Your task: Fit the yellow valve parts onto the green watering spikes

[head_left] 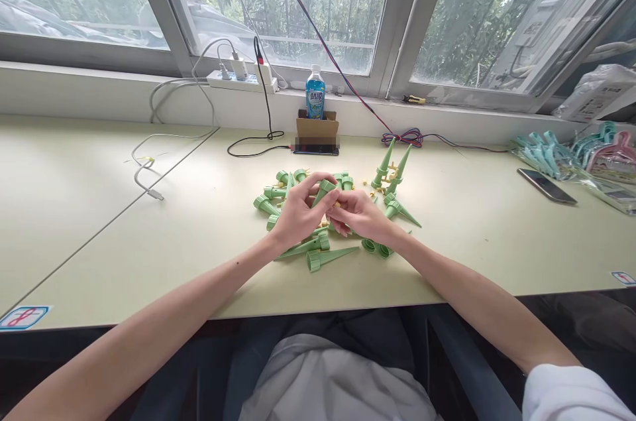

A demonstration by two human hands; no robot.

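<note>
Right now a green spike (pixel 324 190) is held over the middle of the tabletop (pixel 477 235), between its near edge and its window-side edge. The left hand (pixel 297 210) grasps it, fingers curled around, with its broad capped end tilted up. Beside it, the right hand (pixel 365 214) pinches what looks like a small yellow piece (pixel 337 204), partly hidden by the fingertips, close against the spike. Around and below both hands lie more spikes (pixel 318 259), mostly on their sides, the lowest of them toward the near edge. Just right of the pile, a pair of spikes (pixel 383 166) stands point up with yellow fittings at the base. Toward the far edge sit a dark phone (pixel 316 150), a cardboard box (pixel 317 129) and, by the box, a blue bottle (pixel 315 96). A coil of wire (pixel 410 137) lies right of them along that edge. Near the far right corner rest another phone (pixel 546 186) and blue hangers (pixel 546 150); a pale cable (pixel 144 172) trails over the left part
</note>
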